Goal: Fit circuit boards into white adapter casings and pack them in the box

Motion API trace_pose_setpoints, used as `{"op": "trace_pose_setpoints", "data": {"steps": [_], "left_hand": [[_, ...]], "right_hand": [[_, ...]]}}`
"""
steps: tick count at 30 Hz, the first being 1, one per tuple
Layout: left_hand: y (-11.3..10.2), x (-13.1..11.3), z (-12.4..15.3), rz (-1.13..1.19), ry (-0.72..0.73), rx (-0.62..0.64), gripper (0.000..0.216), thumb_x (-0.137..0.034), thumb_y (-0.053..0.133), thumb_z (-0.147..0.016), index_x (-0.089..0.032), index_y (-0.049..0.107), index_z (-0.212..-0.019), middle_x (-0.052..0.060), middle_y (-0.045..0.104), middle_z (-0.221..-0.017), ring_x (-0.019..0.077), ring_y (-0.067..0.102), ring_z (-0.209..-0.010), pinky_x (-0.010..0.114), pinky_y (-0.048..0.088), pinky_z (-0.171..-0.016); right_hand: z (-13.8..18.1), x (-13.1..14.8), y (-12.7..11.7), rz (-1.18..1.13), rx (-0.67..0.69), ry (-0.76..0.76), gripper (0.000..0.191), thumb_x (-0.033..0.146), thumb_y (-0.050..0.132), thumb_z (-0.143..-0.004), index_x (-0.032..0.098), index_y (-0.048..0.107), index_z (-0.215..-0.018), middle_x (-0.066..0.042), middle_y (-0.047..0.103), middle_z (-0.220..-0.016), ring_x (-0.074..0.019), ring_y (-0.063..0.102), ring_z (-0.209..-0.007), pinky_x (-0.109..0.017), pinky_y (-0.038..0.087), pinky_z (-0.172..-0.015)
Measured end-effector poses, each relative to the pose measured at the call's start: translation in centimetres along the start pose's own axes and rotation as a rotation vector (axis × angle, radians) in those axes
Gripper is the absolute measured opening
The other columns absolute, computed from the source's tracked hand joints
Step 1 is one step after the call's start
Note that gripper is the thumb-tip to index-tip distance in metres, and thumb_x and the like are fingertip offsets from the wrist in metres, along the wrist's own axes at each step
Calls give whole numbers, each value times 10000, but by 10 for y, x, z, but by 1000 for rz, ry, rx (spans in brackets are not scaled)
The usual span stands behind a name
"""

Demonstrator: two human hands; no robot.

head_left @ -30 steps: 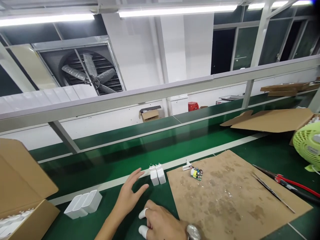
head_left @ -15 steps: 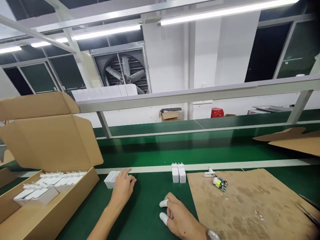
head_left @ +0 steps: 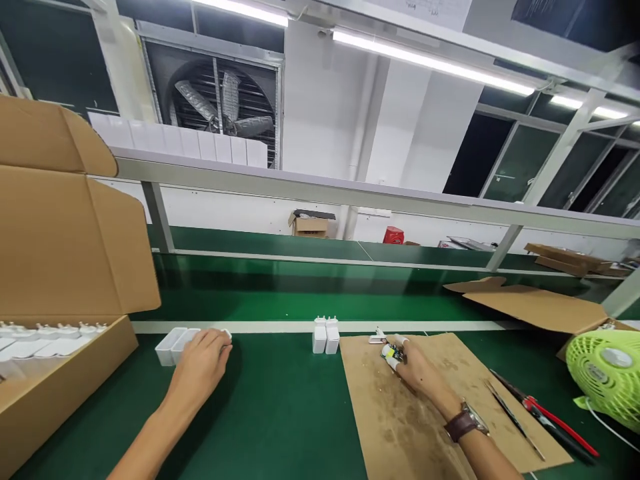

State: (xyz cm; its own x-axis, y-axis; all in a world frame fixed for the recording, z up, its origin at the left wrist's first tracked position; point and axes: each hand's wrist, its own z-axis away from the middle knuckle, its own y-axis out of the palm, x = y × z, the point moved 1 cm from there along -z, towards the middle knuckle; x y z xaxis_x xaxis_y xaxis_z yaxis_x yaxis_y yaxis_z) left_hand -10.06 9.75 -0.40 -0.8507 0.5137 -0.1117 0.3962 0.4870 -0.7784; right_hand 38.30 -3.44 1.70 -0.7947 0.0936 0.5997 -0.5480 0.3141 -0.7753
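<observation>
My left hand (head_left: 200, 360) is closed over the right end of a short row of open white plastic charger cases (head_left: 171, 347). A white edge shows at its fingertips; the palm side is hidden. On the cardboard sheet (head_left: 385, 427), my right hand (head_left: 420, 370) has its white-capped thumb and finger around a small circuit board (head_left: 391, 352) with a yellow part. Just behind the board lies a white plug piece (head_left: 379, 337). Two white chargers (head_left: 325, 335) with pins pointing up stand side by side between my hands.
At left is an open cardboard box (head_left: 95, 357) with rows of white chargers (head_left: 50, 343). Tweezers (head_left: 515, 419) and red-and-black pliers (head_left: 550, 420) lie to the right, near a green fan (head_left: 607, 373). A metal rail (head_left: 320, 183) crosses behind the green bench.
My right hand has moved right and forward, from the green bench to the circuit board, and closed around it. My left hand has curled down at the white cases. The view has turned right.
</observation>
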Motion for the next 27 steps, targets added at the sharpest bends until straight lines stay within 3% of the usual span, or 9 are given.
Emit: {"op": "trace_pose_setpoints", "data": {"steps": [3,7,11,16,19,21,23,25,27], "left_hand": [[6,-17,-2,94,50,19,278,-245,447,-987,-195,718,-1022,124,755,-1082,329,663,-1053,470,546,-855],[7,-29,2,181,63,29,305,-223,423,-1010,-184,724,-1041,133,747,-1135,355,629,-1109,517,547,-887],[2,-45,9,258,90,75,221,-252,527,-1005,-220,732,-1080,99,723,-1172,315,603,-1172,465,565,-971],[-5,-70,17,504,57,238,238,-264,669,-938,-295,728,-1166,97,515,-1493,348,505,-1368,467,566,-1018],[-9,-71,20,648,-4,378,272,-243,668,-925,-292,714,-1188,98,457,-1534,282,661,-1136,404,603,-894],[-12,-68,20,688,-14,422,266,-235,666,-919,-286,714,-1175,84,519,-1456,214,698,-958,364,600,-845],[-15,-65,20,699,-12,424,256,-235,664,-916,-287,721,-1161,69,552,-1404,201,698,-944,346,588,-856],[-18,-65,20,709,-6,427,259,-238,658,-916,-292,729,-1160,63,556,-1395,208,694,-976,342,578,-874],[-20,-65,20,719,-3,429,267,-243,661,-912,-297,736,-1163,59,561,-1390,217,692,-999,342,573,-883]], "right_hand": [[3,-13,1,0,-40,54,656,481,549,-729,72,654,-1231,-226,709,-1188,-413,656,-1153,-571,492,-1059],[28,3,8,-42,-32,61,697,527,610,-733,103,652,-1285,-198,733,-1172,-389,696,-1087,-546,558,-997],[62,47,31,-182,110,-62,539,504,692,-781,218,707,-1238,-73,771,-1101,-277,733,-978,-396,608,-944],[89,114,63,-219,203,-211,512,474,696,-888,240,638,-1339,-62,726,-1077,-238,703,-889,-394,624,-886],[90,142,63,-94,354,-408,561,352,643,-930,288,519,-1473,-86,624,-1372,-275,640,-1184,-460,549,-1070],[86,153,61,-15,510,-525,709,210,618,-886,307,416,-1558,-65,445,-1611,-307,412,-1480,-527,405,-1221],[80,158,65,77,639,-612,886,88,597,-791,290,331,-1611,-45,320,-1698,-323,196,-1588,-604,269,-1281],[73,161,75,136,705,-673,938,35,587,-741,257,329,-1615,-60,335,-1693,-333,147,-1599,-651,199,-1288],[66,164,88,154,682,-692,836,67,638,-782,209,413,-1575,-114,462,-1611,-363,279,-1549,-651,270,-1263]]}}
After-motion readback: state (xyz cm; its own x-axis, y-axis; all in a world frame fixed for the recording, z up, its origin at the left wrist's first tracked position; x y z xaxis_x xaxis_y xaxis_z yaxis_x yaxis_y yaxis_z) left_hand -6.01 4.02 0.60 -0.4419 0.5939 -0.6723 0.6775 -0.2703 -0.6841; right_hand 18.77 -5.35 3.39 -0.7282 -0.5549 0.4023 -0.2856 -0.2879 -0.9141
